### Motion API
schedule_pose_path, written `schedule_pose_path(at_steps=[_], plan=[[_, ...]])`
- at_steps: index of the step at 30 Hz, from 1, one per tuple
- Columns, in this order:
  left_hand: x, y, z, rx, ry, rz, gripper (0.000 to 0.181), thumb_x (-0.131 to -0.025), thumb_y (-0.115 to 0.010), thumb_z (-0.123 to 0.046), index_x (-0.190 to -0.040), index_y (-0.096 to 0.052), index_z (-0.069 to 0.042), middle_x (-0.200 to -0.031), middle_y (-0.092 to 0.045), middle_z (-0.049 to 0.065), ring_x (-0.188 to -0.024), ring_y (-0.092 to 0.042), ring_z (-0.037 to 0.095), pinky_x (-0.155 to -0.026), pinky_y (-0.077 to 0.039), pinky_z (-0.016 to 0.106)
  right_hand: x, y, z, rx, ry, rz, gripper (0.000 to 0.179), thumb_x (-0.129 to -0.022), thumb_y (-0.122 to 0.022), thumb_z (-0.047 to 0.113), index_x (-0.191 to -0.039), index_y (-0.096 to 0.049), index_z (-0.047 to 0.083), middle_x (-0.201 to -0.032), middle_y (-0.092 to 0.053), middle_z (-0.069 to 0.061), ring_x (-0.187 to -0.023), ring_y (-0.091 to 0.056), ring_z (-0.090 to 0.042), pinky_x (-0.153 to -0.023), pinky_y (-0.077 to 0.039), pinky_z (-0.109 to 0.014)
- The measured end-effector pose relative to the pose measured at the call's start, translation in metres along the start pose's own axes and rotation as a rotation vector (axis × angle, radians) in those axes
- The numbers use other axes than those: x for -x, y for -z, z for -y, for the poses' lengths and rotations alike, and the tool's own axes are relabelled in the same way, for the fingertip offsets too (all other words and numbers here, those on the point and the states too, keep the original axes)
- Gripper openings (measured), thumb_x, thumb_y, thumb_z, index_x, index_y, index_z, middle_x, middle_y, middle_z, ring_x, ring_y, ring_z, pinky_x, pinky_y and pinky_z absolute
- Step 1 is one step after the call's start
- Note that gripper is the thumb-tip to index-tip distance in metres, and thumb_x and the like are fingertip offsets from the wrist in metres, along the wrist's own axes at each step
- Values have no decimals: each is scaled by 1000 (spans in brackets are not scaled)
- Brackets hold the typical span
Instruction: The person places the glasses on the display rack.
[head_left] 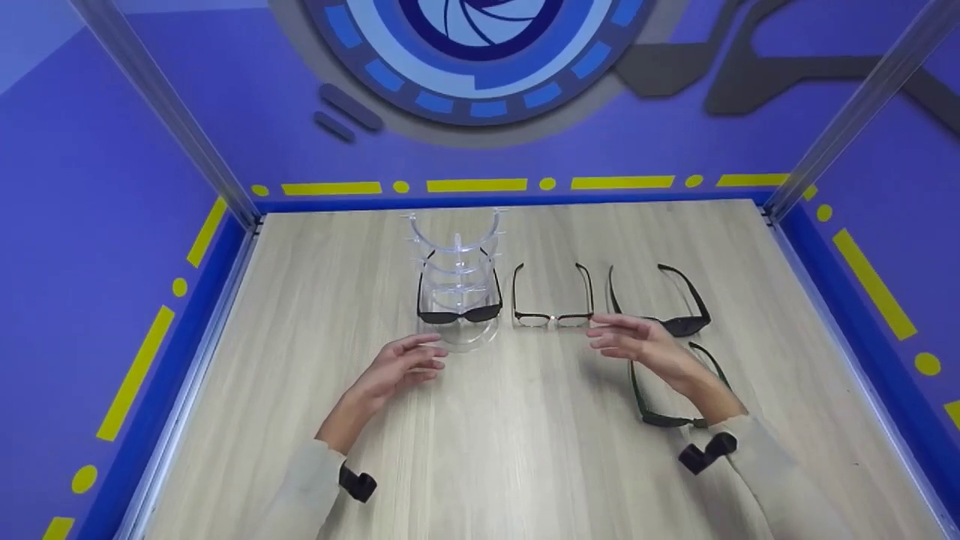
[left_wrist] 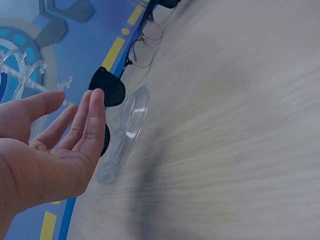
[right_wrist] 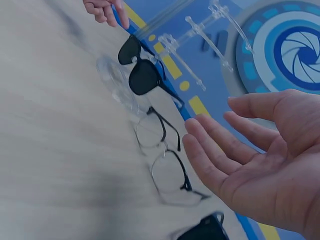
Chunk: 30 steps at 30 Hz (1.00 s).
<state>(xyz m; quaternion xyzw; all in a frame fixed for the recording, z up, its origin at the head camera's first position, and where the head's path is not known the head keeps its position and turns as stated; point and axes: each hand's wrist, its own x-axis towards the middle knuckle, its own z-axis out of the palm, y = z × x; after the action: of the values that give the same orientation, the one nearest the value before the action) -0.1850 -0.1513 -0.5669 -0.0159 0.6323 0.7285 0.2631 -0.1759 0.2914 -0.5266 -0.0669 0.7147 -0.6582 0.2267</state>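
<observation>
A clear plastic eyewear stand (head_left: pixel 457 244) with several tiers stands toward the back of the table, and dark sunglasses (head_left: pixel 460 314) sit low on it. Just in front of its round base my left hand (head_left: pixel 397 366) hovers, fingers relaxed and holding nothing. To the right of the stand lie clear-lensed eyeglasses (head_left: pixel 553 319), temples pointing back. My right hand (head_left: pixel 641 346) is over the table beside them, fingers loosely extended, nothing held. It partly hides black sunglasses (head_left: pixel 688 325) behind it and green-tinged dark glasses (head_left: pixel 664 420) below it.
The pale wood table (head_left: pixel 495 450) is walled at the back and sides by blue panels (head_left: pixel 225 105) with yellow marks. Metal posts (head_left: pixel 169 112) rise at the back corners. A small black camera (head_left: pixel 358 484) is on each wrist.
</observation>
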Motion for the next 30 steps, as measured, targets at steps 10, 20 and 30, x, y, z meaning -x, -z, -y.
schedule_pose_path(at_steps=[10,20,30], plan=[[-9,-22,8,-23,15,76,51,-101,-64,-16,-145,-49,5,-114,-76,3,-97,-73,13,-91,-60,30,31,35,-20,-47,17,18,54,-106,-55,14,-153,-36,-7,-141,-65,-8,-126,-66,-20,-107,-53,-31],[-19,-44,14,-18,44,134,47,-102,-61,-13,-144,-51,4,-118,-75,8,-100,-73,15,-89,-60,28,58,64,-27,-23,3,-68,49,-107,-52,15,-152,-41,-1,-141,-65,-6,-126,-64,-16,-106,-54,-31],[-29,-70,22,-10,52,208,47,-101,-62,-13,-144,-52,3,-118,-75,8,-98,-73,13,-86,-59,27,81,100,-33,-134,47,-11,45,-109,-43,6,-153,-40,0,-142,-64,-3,-129,-63,-16,-108,-52,-29]])
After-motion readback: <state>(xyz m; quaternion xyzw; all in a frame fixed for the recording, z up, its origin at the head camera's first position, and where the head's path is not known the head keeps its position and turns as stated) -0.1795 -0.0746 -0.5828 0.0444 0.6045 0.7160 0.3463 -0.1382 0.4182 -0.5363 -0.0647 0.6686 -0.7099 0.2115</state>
